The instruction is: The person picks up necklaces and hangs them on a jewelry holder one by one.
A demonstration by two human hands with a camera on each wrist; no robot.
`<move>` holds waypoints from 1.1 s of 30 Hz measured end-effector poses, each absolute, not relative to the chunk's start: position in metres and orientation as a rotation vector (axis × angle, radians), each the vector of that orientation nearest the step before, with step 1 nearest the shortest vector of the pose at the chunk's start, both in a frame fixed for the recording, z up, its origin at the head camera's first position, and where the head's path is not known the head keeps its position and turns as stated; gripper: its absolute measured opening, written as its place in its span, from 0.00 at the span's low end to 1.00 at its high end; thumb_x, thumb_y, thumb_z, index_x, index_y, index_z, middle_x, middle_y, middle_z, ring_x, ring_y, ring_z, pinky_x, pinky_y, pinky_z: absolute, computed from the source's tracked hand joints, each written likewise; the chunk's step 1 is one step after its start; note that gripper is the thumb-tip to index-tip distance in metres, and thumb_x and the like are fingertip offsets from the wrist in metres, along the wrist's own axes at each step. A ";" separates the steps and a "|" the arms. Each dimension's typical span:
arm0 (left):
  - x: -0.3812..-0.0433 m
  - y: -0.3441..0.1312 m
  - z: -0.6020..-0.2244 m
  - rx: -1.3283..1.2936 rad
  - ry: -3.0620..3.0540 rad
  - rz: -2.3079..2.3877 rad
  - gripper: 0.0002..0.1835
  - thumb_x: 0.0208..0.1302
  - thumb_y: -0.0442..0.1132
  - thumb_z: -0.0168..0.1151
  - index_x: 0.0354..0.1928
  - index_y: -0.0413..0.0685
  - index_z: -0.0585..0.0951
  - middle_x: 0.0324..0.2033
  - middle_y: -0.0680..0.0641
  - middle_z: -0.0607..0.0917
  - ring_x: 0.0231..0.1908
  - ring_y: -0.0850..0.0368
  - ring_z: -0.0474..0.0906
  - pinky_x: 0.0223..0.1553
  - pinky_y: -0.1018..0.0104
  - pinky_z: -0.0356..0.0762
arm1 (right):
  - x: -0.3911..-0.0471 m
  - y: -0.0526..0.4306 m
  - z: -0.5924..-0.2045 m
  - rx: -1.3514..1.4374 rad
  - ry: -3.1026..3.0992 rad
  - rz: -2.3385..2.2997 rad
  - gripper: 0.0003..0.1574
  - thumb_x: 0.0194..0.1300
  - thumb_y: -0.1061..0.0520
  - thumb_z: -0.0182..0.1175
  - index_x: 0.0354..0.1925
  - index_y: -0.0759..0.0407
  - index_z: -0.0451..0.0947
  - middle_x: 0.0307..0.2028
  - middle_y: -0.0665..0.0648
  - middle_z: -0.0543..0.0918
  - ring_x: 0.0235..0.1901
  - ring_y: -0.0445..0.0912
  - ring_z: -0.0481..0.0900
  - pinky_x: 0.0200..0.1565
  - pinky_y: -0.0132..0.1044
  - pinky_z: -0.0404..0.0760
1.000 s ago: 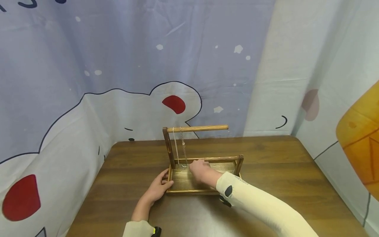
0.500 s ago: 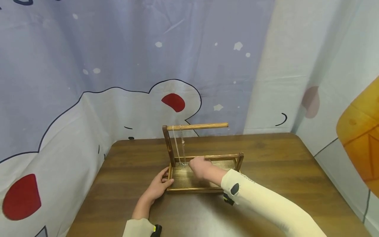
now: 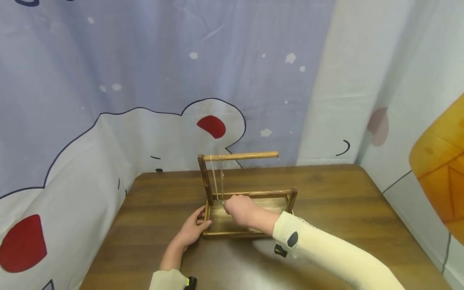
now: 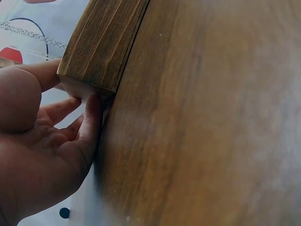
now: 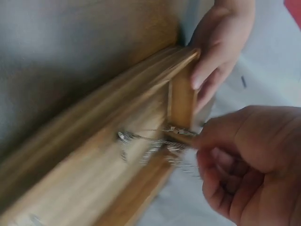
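Note:
A wooden jewelry stand (image 3: 232, 234) has a shallow tray base, a tall left post and a long upper bar (image 3: 250, 156). Two thin necklaces, a pale chain (image 3: 214, 177) and a silver linked chain (image 3: 222, 177), hang near the bar's left end. My left hand (image 3: 190, 229) grips the tray's left end; in the left wrist view its fingers close about the wooden corner (image 4: 99, 52). Over the tray, my right hand (image 3: 239, 209) has thumb and forefinger pinched at a silver chain (image 5: 153, 150), blurred in the right wrist view. Its fingertips are hidden in the head view.
Beneath the stand is a brown wooden table (image 3: 326, 225). A shorter post (image 3: 292, 200) with a lower bar (image 3: 270, 193) rises at the tray's right end. Behind and beside the table hangs a printed curtain (image 3: 268, 92).
My right hand has shifted slightly left over the tray, toward the hanging chains. The left hand keeps its place on the tray's left end.

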State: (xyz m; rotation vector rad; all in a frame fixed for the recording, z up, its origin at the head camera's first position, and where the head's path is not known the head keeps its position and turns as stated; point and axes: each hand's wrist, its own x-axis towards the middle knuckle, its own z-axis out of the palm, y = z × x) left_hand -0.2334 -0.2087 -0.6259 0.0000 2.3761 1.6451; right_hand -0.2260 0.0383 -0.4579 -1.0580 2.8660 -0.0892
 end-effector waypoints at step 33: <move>-0.233 -0.211 -0.624 0.111 2.385 1.645 0.46 0.79 0.49 0.73 0.88 0.38 0.63 0.72 0.29 0.76 0.60 0.46 0.83 0.51 0.64 0.85 | -0.211 0.076 -0.322 -0.821 2.325 -1.228 0.06 0.75 0.60 0.72 0.39 0.60 0.93 0.31 0.46 0.88 0.33 0.38 0.79 0.41 0.33 0.80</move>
